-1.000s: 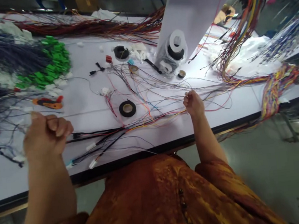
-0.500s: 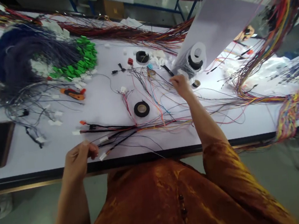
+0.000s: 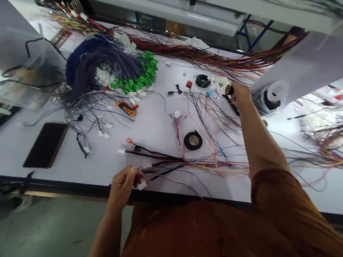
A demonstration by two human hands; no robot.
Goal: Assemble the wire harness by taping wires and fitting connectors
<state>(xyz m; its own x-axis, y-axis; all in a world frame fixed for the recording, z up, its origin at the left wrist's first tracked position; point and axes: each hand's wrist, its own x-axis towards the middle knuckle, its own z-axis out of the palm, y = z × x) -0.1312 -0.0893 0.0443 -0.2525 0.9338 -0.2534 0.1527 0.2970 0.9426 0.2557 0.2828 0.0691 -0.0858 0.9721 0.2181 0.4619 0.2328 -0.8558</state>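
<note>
My right hand (image 3: 240, 96) reaches to the back of the bench, its fingers closed round a small tape roll (image 3: 228, 90) with a tan core. A black strip lies under that hand. Near the front edge, my left hand (image 3: 126, 184) has curled fingers with the thumb against them; what they hold, if anything, is hidden. Right at its fingertips are a white connector (image 3: 141, 184) and another white connector (image 3: 146, 166), the ends of black-sleeved wires in a wire harness (image 3: 191, 164). A black tape roll (image 3: 193, 141) lies flat between my hands.
Blue wire coils with green connectors (image 3: 137, 83) lie at the back left, beside an orange cutter (image 3: 126, 108). A dark phone-like slab (image 3: 46, 145) rests at left. Red and black wires (image 3: 194, 55) run along the back. Clear film rolls (image 3: 274, 96) stand at right.
The view has swung to the right and things appear shifted. My right hand has moved to the white scraps and now grips a small tape roll. My left hand has come closer to the white connectors.
</note>
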